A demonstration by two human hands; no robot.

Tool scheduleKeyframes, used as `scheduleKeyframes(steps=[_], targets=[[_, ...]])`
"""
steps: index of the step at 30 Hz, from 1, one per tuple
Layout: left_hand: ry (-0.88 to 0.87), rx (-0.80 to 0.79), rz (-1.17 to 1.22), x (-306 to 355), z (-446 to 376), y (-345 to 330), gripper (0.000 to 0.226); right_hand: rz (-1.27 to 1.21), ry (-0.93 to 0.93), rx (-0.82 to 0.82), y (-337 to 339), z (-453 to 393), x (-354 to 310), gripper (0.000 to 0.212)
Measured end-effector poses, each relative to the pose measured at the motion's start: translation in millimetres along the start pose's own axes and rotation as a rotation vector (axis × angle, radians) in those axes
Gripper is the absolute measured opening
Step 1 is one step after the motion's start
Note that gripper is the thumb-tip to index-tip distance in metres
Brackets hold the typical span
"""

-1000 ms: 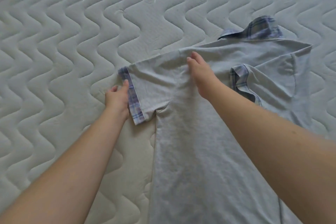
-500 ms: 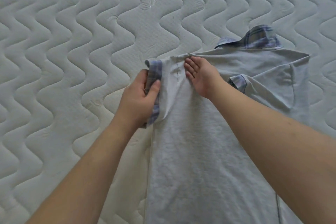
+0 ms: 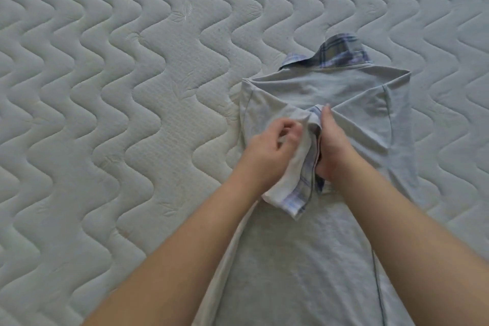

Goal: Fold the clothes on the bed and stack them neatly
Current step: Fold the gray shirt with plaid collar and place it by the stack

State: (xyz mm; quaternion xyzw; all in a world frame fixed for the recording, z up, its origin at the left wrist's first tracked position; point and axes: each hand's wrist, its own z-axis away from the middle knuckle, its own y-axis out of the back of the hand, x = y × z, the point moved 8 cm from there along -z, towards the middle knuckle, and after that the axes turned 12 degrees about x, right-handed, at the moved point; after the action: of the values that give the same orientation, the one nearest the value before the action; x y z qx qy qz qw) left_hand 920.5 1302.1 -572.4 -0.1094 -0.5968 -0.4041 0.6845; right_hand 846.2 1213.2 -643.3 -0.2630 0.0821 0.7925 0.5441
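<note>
Quilted mattress (image 3: 111, 119) | grey shirt (image 3: 304, 259) lain flat, right of centre | left hand (image 3: 270, 151) pinched sleeve (image 3: 296, 188) | right hand (image 3: 333, 148) pressed flat, fingers together | risk: sleeve bunching if dropped crooked

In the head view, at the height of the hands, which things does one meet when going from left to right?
White quilted mattress → left hand → folded grey sleeve with plaid cuff → right hand → grey shirt body.

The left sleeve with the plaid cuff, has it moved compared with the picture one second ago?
Yes. The left sleeve lay spread out on the mattress; the left hand has folded it rightward over the shirt, near the plaid collar line.
</note>
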Motion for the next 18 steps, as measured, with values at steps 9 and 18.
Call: scheduleKeyframes(steps=[9,18], targets=[[-0.203,0.063,-0.553,-29.3,-87.6,40.2,0.034,0.799,0.441,0.276,38.8,29.9,8.8,0.033],[-0.281,-0.557,-0.977,-18.3,-148.7,11.4,0.042,0.772,0.664,0.286,33.3,60.9,-27.2,0.026]])
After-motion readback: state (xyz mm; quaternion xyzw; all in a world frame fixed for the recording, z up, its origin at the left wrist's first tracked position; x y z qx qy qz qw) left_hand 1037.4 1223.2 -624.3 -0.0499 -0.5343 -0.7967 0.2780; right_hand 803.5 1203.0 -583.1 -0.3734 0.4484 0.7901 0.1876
